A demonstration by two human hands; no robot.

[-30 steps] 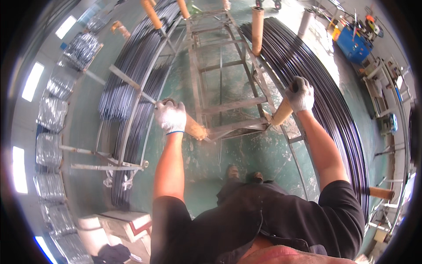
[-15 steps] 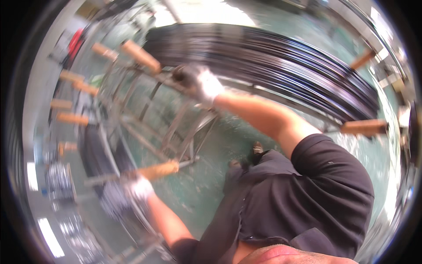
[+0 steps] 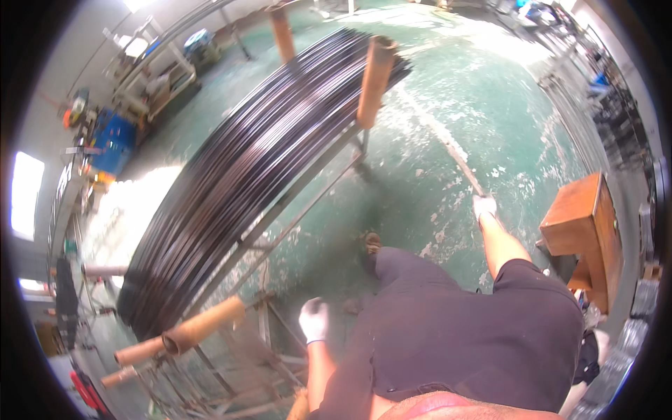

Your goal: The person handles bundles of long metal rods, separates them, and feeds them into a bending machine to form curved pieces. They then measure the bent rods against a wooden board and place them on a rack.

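From the head view, the worn green floor (image 3: 434,161) spreads below, scuffed with pale patches, with a bright window (image 3: 26,196) toward nine o'clock and a blue cabinet (image 3: 112,140) a little above it. The left hand (image 3: 315,320), white-gloved, sits near six o'clock; its fingers look loosely curled and show nothing between them, near the metal rack (image 3: 280,208). The right hand (image 3: 484,206), also gloved, is out at three o'clock, its fingers too small to read (a pale line meets it, and I cannot tell whether that is held or a floor mark). One bundle of black rods (image 3: 259,168), too many to count, lies on the rack toward ten o'clock, apart from both hands. Six tan tubes (image 3: 374,80) are visible, and one wooden box (image 3: 584,217) stands beyond the right hand.
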